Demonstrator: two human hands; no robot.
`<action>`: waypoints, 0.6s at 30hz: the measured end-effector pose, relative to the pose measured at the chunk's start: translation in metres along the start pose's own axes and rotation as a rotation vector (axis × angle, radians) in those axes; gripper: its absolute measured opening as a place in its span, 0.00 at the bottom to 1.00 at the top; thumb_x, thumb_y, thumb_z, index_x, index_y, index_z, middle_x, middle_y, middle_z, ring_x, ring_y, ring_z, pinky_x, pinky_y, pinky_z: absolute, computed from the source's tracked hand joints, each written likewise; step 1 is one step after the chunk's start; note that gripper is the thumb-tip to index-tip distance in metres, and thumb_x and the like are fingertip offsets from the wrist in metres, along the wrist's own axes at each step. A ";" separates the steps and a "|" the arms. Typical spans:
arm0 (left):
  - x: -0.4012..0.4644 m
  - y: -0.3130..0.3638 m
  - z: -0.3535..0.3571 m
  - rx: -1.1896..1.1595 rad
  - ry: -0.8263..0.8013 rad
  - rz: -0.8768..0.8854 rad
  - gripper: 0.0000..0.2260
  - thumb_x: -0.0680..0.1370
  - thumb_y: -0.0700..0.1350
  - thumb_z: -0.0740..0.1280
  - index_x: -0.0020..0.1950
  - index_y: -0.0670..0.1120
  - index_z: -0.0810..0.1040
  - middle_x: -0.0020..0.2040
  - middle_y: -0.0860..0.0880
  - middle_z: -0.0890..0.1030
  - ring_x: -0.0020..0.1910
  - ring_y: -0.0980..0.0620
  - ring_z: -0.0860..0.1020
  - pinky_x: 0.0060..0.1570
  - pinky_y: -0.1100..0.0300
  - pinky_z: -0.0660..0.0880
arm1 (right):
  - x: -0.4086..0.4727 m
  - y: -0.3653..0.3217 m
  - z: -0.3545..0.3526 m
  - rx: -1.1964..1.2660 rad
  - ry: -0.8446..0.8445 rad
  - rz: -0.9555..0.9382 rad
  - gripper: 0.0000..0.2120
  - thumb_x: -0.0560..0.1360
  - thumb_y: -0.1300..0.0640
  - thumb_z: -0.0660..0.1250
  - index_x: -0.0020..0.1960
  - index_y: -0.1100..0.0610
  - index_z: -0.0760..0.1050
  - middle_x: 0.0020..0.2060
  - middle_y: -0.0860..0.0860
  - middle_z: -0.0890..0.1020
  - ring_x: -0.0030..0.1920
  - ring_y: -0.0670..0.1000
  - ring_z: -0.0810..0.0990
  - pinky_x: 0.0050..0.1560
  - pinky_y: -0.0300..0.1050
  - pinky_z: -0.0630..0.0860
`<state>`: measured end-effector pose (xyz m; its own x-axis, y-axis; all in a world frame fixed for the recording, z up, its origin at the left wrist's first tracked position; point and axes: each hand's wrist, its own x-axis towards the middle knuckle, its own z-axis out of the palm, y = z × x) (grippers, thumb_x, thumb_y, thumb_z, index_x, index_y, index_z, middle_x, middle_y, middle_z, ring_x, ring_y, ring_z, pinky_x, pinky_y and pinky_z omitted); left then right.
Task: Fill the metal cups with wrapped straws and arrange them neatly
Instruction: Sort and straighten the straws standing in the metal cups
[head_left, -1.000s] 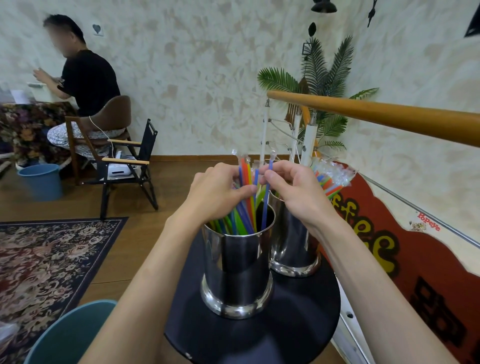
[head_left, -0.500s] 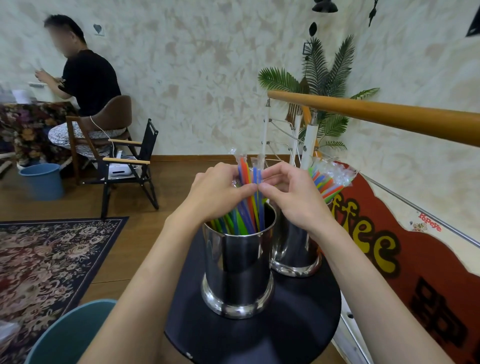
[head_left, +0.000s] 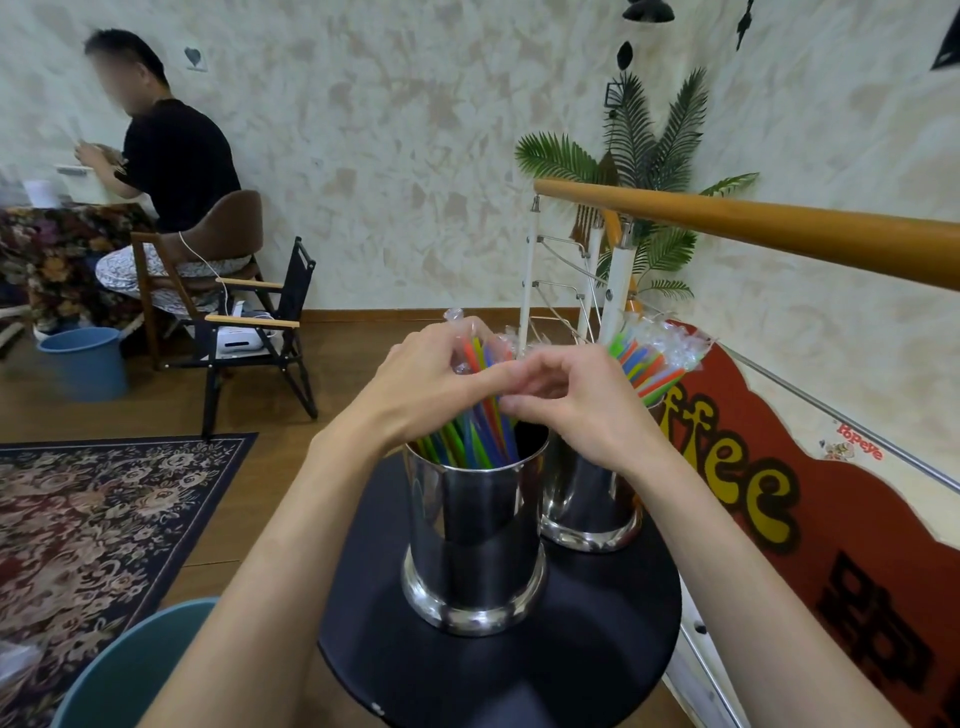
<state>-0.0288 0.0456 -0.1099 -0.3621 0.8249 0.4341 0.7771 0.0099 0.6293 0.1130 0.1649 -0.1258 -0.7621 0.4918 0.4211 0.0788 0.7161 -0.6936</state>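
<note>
Two shiny metal cups stand on a small round black table (head_left: 597, 639). The near cup (head_left: 475, 540) holds a bundle of wrapped coloured straws (head_left: 475, 441). My left hand (head_left: 426, 384) grips the top of this bundle from the left. My right hand (head_left: 576, 405) pinches the same straws from the right, fingertips meeting the left hand's. The far cup (head_left: 587, 509) sits behind my right wrist and carries its own fan of wrapped straws (head_left: 654, 358) leaning right.
A wooden handrail (head_left: 779, 234) crosses above the table on the right, with white posts and a palm plant behind. A red sign panel (head_left: 831, 519) lies right of the table. A teal chair edge (head_left: 130, 670), patterned rug, folding chair and a seated person lie left.
My hands have closed in on each other over the near cup, squeezing its straws into a tighter bundle that leans a little left. The cups have not moved.
</note>
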 end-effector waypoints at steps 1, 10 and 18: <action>0.000 -0.001 0.002 -0.003 0.042 0.007 0.19 0.70 0.67 0.67 0.44 0.52 0.81 0.39 0.51 0.84 0.43 0.50 0.82 0.51 0.43 0.78 | 0.000 0.001 -0.001 0.018 -0.034 0.005 0.08 0.71 0.59 0.78 0.49 0.54 0.85 0.41 0.48 0.87 0.44 0.44 0.86 0.53 0.43 0.81; 0.000 -0.012 0.002 0.015 0.273 0.130 0.07 0.76 0.46 0.73 0.52 0.49 0.78 0.41 0.54 0.82 0.43 0.57 0.80 0.47 0.54 0.78 | 0.005 0.016 -0.020 0.142 0.204 0.255 0.10 0.74 0.64 0.74 0.50 0.56 0.74 0.40 0.54 0.82 0.35 0.53 0.86 0.29 0.41 0.78; -0.002 -0.015 0.004 -0.105 0.365 0.209 0.35 0.74 0.40 0.75 0.75 0.52 0.61 0.38 0.47 0.82 0.37 0.49 0.82 0.44 0.54 0.77 | 0.020 0.015 0.008 -0.048 0.064 0.294 0.20 0.71 0.48 0.78 0.56 0.53 0.74 0.44 0.49 0.81 0.46 0.49 0.81 0.46 0.45 0.74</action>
<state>-0.0376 0.0459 -0.1232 -0.3756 0.5492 0.7466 0.8033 -0.2090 0.5578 0.0940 0.1812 -0.1325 -0.6597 0.7110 0.2434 0.3218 0.5599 -0.7635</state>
